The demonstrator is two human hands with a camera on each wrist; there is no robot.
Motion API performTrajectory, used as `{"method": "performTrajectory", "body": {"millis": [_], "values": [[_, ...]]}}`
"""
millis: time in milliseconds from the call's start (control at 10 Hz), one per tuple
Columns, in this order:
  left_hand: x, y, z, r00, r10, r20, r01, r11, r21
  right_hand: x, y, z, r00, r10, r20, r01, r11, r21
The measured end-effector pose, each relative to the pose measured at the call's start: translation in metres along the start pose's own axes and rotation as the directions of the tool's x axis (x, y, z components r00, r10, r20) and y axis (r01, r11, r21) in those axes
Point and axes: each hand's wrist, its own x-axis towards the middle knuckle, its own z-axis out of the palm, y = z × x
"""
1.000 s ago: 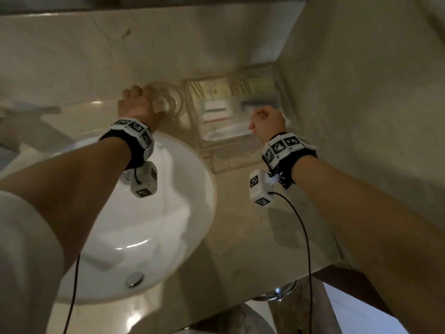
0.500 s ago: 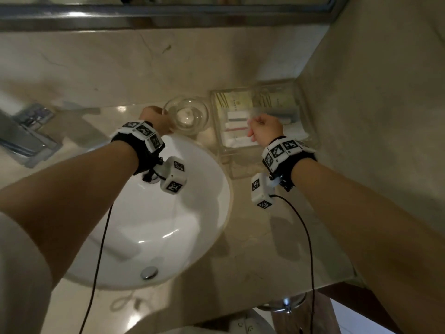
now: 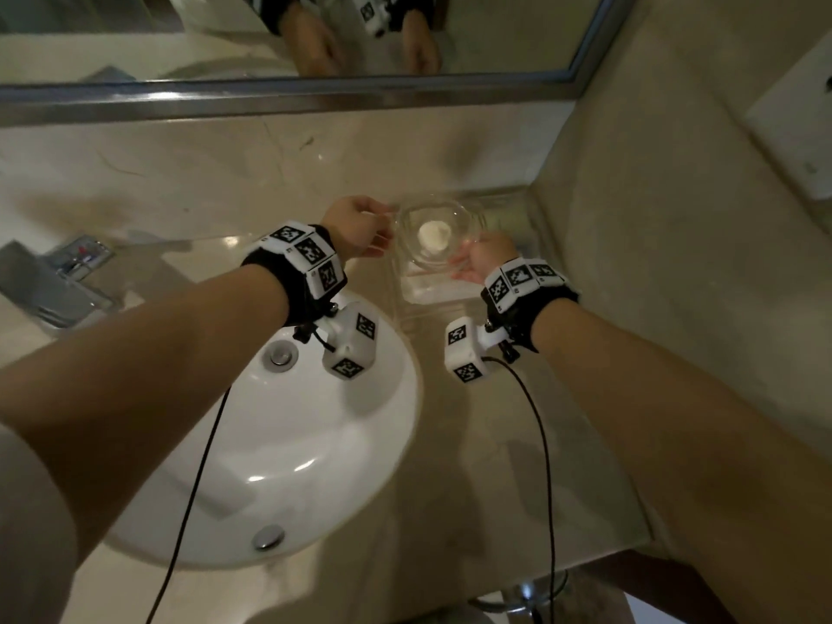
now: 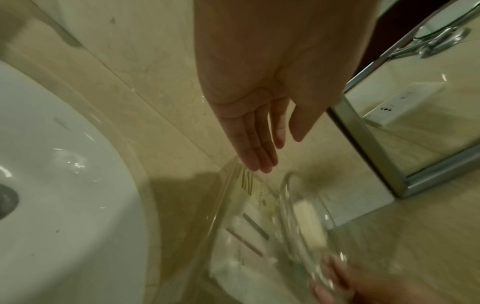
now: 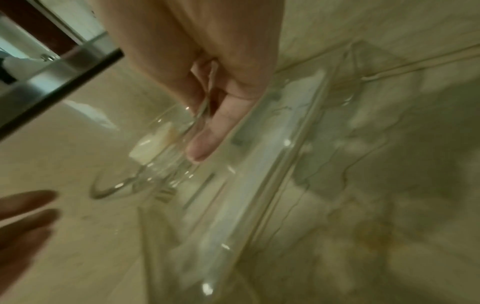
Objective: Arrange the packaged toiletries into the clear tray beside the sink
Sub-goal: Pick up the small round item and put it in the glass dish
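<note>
Clear tray (image 3: pixel 407 317) holds pale packets, print blurred, unreadable. Right hand (image 3: pixel 484 261) grip pinches glass bowl (image 3: pixel 439 236) rim, white soap (image 3: pixel 433 234) inside, above the tray. Left hand (image 3: pixel 355 227) grip relaxed, fingers straight, beside bowl.

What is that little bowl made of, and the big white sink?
The bowl looks like clear glass: you see the pale soap and the tray under it, and its rim glints. The sink looks like glossy white ceramic, with bright shiny reflections on it, though that is a guess.
</note>
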Motion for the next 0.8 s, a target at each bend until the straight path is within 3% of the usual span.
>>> {"method": "performTrajectory", "body": {"millis": [200, 400, 500, 600, 800], "values": [[0.01, -0.007, -0.001, 0.998, 0.022, -0.065, -0.023, 1.0, -0.004, 0.017, 0.024, -0.035, 0.994, 0.086, -0.073, -0.085, 0.996, 0.008], [0.004, -0.016, -0.014, 0.993, 0.005, -0.116, 0.004, 0.997, 0.076, 0.017, 0.022, -0.035, 0.994, 0.048, -0.103, -0.056, 0.996, -0.076], [-0.005, -0.012, -0.022, 0.993, 0.007, -0.121, 0.003, 0.997, 0.08, 0.0, 0.016, -0.033, 0.978, 0.103, -0.179, -0.139, 0.969, -0.204], [-0.015, 0.002, -0.032, 0.993, 0.044, -0.113, -0.035, 0.997, 0.074, -0.021, 0.005, -0.032, 0.928, -0.037, -0.37, -0.105, 0.929, -0.355], [-0.048, 0.039, -0.063, 0.976, 0.156, -0.149, -0.151, 0.987, 0.048, -0.066, -0.061, -0.024, 0.893, -0.078, -0.442, -0.056, 0.958, -0.282]]}}
